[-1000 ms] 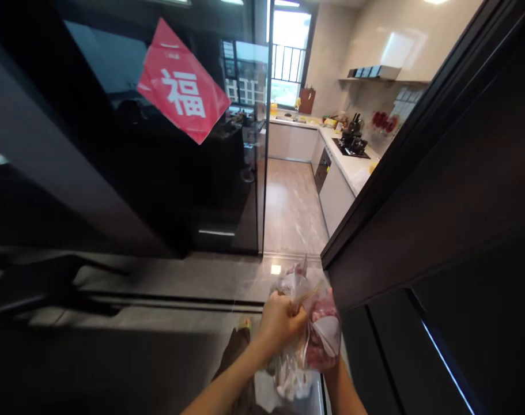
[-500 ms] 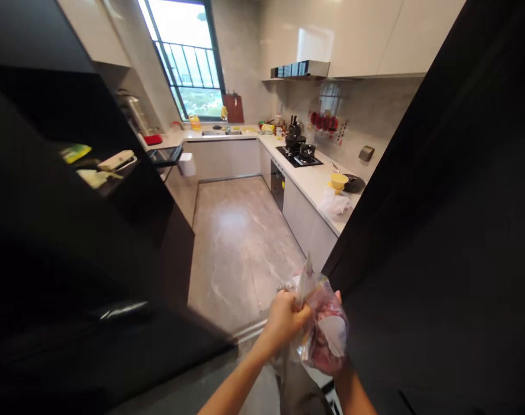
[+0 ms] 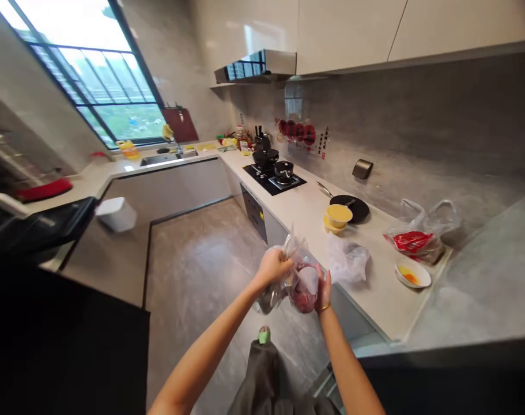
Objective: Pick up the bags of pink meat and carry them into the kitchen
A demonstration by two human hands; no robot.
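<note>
A clear plastic bag of raw red meat (image 3: pixel 303 285) hangs in front of me over the kitchen floor, just short of the white counter (image 3: pixel 305 210). My left hand (image 3: pixel 273 267) grips the bag's gathered top. My right hand (image 3: pixel 324 291) cups the bag from the right side and below, partly hidden behind it.
On the counter lie an empty clear bag (image 3: pixel 347 260), a yellow bowl (image 3: pixel 338 215), a black pan (image 3: pixel 348 206), a small dish with orange sauce (image 3: pixel 412 275) and a bag with red contents (image 3: pixel 418 239). Farther back are a black hob with pots (image 3: pixel 275 173) and a sink (image 3: pixel 169 157).
I have passed the dark doorway into the kitchen. The view has swung right onto the counter. Both hands keep the same hold on the meat bag, now nearer the counter.
</note>
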